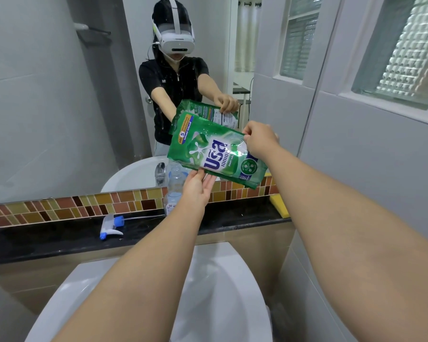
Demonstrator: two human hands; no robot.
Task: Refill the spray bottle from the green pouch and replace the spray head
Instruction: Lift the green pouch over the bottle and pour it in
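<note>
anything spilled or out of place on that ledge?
No spill visible. The spray head lies on its side on the black ledge, off the open bottle. Expected mid-refill. Green pouch is held tilted over it by both hands.

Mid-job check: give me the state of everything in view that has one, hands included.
green pouch: held up in the air, tilted over the bottle.
spray bottle: upright on the ledge, head off, neck open.
spray head: lying on its side on the black ledge, apart from the bottle.
left hand: fingers straight, supporting the pouch's lower edge.
right hand: pinching the pouch's upper edge.
yellow sponge: lying on the ledge.
</note>
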